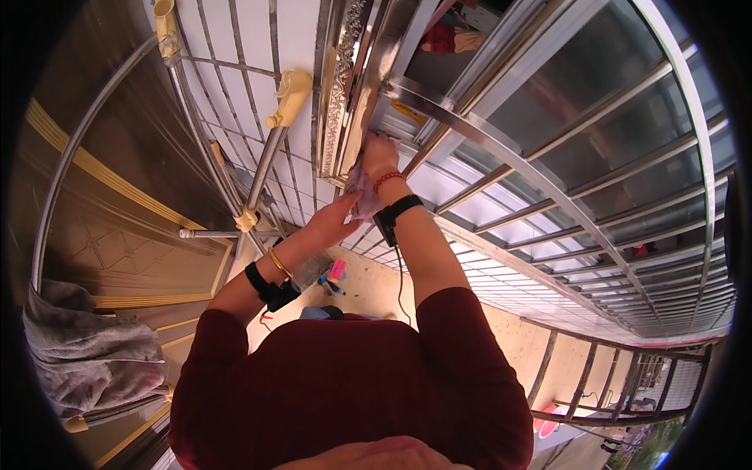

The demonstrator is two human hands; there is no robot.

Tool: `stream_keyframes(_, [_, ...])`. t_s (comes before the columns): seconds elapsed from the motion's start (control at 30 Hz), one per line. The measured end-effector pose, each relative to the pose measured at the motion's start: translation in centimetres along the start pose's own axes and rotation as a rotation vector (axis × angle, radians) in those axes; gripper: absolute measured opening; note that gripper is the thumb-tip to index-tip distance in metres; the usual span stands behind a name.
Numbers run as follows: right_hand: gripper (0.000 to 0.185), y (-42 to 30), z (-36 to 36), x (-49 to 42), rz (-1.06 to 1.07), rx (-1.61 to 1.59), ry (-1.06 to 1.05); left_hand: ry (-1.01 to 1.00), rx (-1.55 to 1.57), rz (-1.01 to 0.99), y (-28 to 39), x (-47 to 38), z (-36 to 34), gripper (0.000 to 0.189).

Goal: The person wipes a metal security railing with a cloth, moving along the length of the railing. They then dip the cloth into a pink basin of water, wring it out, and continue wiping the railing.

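My right hand (380,155) is closed on a crumpled pale purple cloth (365,202), pressed near the lower corner of a shiny metal frame (352,138) with an embossed pattern strip (339,100). The cloth hangs below the fist, and its upper part is hidden by the fingers. My left hand (335,220) is just left of the cloth's lower end, thumb and fingers apart, fingertips at its edge. A metal window guard (490,138) of bars and flat bands projects to the right of my right hand. A black strap with a small device sits on each forearm.
On the left stands a metal-tube rack (258,176) with yellow plastic joints, a grey towel (94,352) over its rail. Brown panelled doors (135,247) stand behind it. White tiles (258,35) cover the wall. Lower right are a ladder (578,376) and a red basin (549,420).
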State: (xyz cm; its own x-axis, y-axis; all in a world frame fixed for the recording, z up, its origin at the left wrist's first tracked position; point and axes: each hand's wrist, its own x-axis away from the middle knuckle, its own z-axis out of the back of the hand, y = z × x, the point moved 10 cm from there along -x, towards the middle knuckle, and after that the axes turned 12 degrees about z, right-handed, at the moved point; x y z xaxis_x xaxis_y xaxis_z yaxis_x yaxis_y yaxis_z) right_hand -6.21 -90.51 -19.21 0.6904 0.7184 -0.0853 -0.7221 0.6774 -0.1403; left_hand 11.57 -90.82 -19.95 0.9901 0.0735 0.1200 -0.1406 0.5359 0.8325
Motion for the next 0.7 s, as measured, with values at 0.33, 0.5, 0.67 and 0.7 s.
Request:
stream_keyframes(0.33, [0.018, -6.8, -0.8, 11.3, 0.400, 0.328, -0.047, -0.601, -0.463, -0.243, -1.1, 0.4, -8.2, 0.032])
stream_keyframes(0.5, [0.026, -1.2, -1.0, 19.8, 0.132, -0.296, -0.227, -0.810, -0.368, -0.138, 0.3, 1.9, -10.9, 0.028])
stream_keyframes(0.67, [0.037, 6.1, 11.2, 22.9, -0.097, -0.206, 0.304, -0.408, 0.011, -0.167, 9.0, -1.2, -7.6, 0.038])
stream_keyframes(0.7, [0.030, 8.0, 12.4, 23.5, -0.209, -0.148, 0.331, -0.324, 0.120, -0.280, 11.4, -1.3, -6.6, 0.043])
